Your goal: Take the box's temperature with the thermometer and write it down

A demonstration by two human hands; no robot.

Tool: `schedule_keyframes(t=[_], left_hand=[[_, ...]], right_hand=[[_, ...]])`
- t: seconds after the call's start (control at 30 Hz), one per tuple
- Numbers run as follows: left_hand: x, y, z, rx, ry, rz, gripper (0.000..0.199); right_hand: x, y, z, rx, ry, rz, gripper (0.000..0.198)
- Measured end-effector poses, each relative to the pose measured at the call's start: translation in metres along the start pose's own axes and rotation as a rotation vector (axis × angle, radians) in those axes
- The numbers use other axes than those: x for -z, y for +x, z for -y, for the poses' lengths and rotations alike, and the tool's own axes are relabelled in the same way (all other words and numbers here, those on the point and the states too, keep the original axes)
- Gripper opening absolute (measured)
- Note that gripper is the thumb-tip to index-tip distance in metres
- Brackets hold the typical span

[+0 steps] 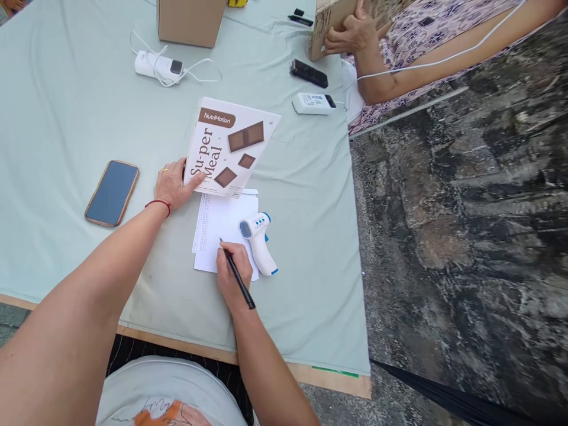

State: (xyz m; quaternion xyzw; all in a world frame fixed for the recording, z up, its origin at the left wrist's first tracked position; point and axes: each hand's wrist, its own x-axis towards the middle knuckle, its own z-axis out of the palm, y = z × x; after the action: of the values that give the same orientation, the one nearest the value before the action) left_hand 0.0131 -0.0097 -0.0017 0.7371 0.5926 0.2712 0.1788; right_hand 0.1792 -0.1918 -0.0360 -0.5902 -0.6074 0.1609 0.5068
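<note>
Left hand (174, 184): grips the NutriMotion box (235, 155), thumb on its front.
Box: centre of frame, overlapping the upper end of the paper sheets (225, 218).
Right hand (234, 269): pinches a black pen (240, 280) over the sheets, lower centre.
Thermometer (261, 247): beside the right hand, hemming it on the right.
Phone (112, 193): left of the left hand.
Upper frame: cardboard box (190, 21), corded white device (157, 66).
Upper right: black device (309, 73), white device (313, 103), co-worker's hand (355, 31) on cardboard (327, 28).
Table edges: right and bottom.
Room: tablecloth (315, 236) shows between thermometer and right edge.
</note>
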Motion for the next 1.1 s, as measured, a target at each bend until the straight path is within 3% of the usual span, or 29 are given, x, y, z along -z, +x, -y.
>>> schedule_keyframes(t=[0.07, 0.2, 0.3, 0.37, 0.43, 0.57, 0.7, 0.83, 0.97, 1.1], left_hand=[[0.0, 0.0, 0.0, 0.002, -0.001, 0.002, 0.055], [0.001, 0.0, 0.0, 0.009, 0.005, 0.001, 0.054], [0.002, 0.0, 0.001, 0.012, 0.014, -0.002, 0.054], [0.003, -0.001, 0.001, 0.012, 0.01, 0.0, 0.053], [0.005, -0.001, 0.001, 0.013, 0.007, 0.005, 0.052], [0.006, -0.001, 0.002, 0.024, 0.03, 0.01, 0.051], [0.007, 0.0, 0.005, 0.026, 0.034, 0.011, 0.048], [0.007, 0.0, 0.006, 0.023, 0.019, 0.009, 0.047], [0.008, 0.0, 0.008, 0.02, 0.043, 0.002, 0.05], [0.009, 0.0, 0.008, 0.027, 0.062, 0.008, 0.053]], right_hand=[[0.004, 0.003, -0.009, 0.102, -0.085, 0.028, 0.026], [0.007, 0.007, -0.02, 0.16, -0.132, 0.113, 0.041], [0.011, 0.012, -0.02, 0.182, -0.201, 0.035, 0.038], [0.018, 0.016, -0.023, 0.129, -0.357, -0.111, 0.03], [0.028, 0.02, -0.031, 0.003, -0.519, -0.2, 0.036], [0.044, 0.024, -0.054, -0.275, -0.58, -0.023, 0.06], [0.045, 0.034, -0.053, -0.392, -0.379, 0.061, 0.053], [0.036, 0.066, -0.019, -0.502, 0.042, 0.073, 0.049], [0.013, 0.109, 0.016, -0.458, 0.436, 0.034, 0.041], [-0.016, 0.138, 0.03, -0.435, 0.68, -0.029, 0.039]])
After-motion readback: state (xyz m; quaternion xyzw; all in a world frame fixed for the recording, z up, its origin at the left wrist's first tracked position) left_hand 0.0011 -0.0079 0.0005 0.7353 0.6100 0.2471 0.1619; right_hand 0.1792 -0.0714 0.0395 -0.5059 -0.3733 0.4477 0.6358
